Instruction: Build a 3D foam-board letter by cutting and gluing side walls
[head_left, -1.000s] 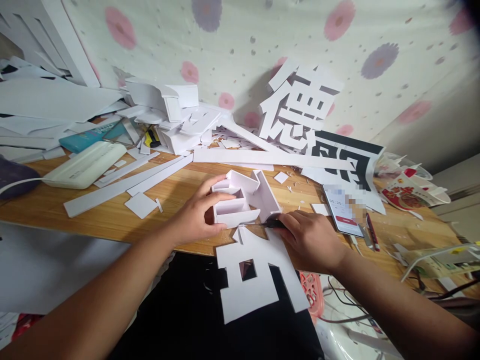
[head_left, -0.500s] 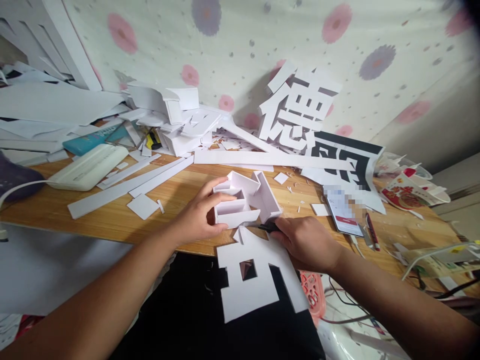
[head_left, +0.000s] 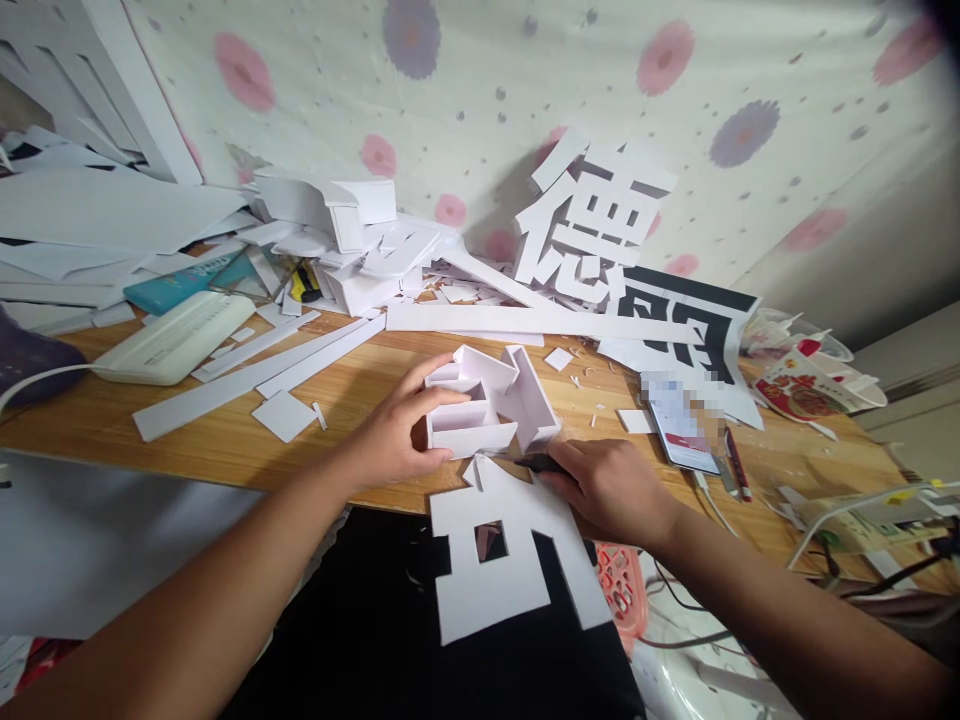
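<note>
On the table's front part sits a small white foam-board character [head_left: 480, 437] with upright walls and open hollows. My left hand [head_left: 397, 425] grips its left side, fingers over the walls and thumb at the near face. In my right hand [head_left: 611, 480] is a slim dark craft knife [head_left: 538, 463], its tip pointing left by the character's near lower edge; most of the handle is hidden in the fist. A flat white cut-out board [head_left: 487, 595] with a square hole lies just below, overhanging the table edge above my dark-clothed lap.
A finished white character [head_left: 600, 215] leans on the flowered wall covering. White strips [head_left: 480, 318], offcuts and a scrap pile [head_left: 375, 245] lie behind. A white power bank [head_left: 176, 337] is left; a phone [head_left: 682, 425], red pen [head_left: 738, 465] and paper bowl [head_left: 817, 385] are right.
The knife and my right hand have shifted very slightly left. My left hand keeps its hold on the character, and the camera view has moved a little.
</note>
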